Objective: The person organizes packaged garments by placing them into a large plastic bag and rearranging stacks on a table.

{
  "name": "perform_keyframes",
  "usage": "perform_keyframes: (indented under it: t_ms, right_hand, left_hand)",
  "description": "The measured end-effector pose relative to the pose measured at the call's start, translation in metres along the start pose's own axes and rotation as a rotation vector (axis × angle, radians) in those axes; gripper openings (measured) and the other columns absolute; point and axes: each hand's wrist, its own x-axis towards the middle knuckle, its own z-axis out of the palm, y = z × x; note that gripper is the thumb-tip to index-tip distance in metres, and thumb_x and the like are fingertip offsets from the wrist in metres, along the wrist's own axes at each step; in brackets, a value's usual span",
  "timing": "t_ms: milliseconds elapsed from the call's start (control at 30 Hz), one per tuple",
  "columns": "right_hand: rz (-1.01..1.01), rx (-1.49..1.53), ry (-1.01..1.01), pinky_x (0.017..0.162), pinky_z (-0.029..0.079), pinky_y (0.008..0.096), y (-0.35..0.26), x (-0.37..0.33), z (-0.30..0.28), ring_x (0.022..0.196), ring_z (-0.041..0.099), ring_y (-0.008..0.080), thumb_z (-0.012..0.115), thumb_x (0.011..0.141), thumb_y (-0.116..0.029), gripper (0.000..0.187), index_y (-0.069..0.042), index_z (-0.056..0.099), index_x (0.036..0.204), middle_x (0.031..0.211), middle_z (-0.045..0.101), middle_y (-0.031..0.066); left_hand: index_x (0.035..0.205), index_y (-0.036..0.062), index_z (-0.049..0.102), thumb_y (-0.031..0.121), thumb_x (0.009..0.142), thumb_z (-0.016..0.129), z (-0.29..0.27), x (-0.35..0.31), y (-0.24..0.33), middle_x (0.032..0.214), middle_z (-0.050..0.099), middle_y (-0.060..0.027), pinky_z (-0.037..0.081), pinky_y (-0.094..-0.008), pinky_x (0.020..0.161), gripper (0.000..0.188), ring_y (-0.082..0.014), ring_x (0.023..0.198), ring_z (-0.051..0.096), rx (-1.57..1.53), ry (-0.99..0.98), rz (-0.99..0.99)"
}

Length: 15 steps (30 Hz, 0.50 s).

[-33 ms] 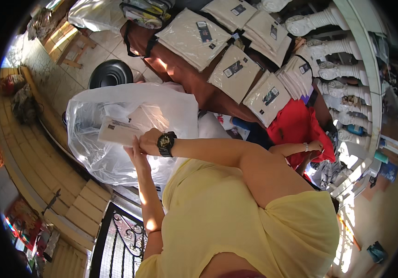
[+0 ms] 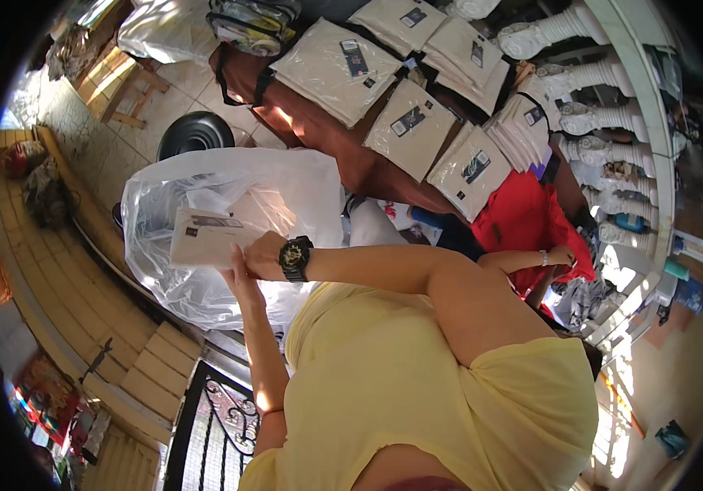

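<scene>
Gripping one flat cream packet (image 2: 202,245): the person's left hand (image 2: 243,281) and right hand (image 2: 265,254), over one clear plastic bag (image 2: 309,182); one black wristwatch (image 2: 294,258).

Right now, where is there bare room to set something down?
Bare floor tile between the wooden stool and round black object; a brown fabric strip between the beige packets and white plastic bag. Crowded: among those packets.

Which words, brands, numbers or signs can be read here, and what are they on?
None can be read clearly.
Held packet: small dark markings, too small.
Laid-out beige packets: dark labels, too small.
Watch dial: too small.
</scene>
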Motion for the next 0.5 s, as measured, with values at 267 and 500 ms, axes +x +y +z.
perform_keyframes:
  t_ms: [267, 500]
  right_hand:
    - [-0.287, -0.036, 0.612, 0.097, 0.033, 0.0461, -0.036, -0.092, -0.130, 0.111, 0.042, 0.0312, 0.069, 0.074, -0.041, 0.038, -0.012, 0.061, 0.096, 0.121, 0.047, 0.0106]
    - [0.212, 1.112, 0.878, 0.095, 0.040, 0.0318, 0.049, -0.183, -0.162, 0.114, 0.048, 0.0184, 0.072, 0.081, -0.025, 0.069, -0.001, 0.036, 0.136, 0.125, 0.049, 0.0107]
  left_hand:
    - [0.135, -0.0058, 0.036, 0.030, 0.096, 0.043, 0.043, -0.056, 0.081, 0.130, 0.048, -0.0192, 0.043, -0.0385, 0.098, 0.053, -0.0279, 0.115, 0.052, -0.007, 0.027, 0.310]
    - [0.130, -0.0060, 0.044, 0.034, 0.093, 0.049, 0.113, -0.023, 0.126, 0.125, 0.053, -0.0150, 0.045, -0.0370, 0.095, 0.055, -0.0270, 0.111, 0.055, 0.277, -0.233, -0.034]
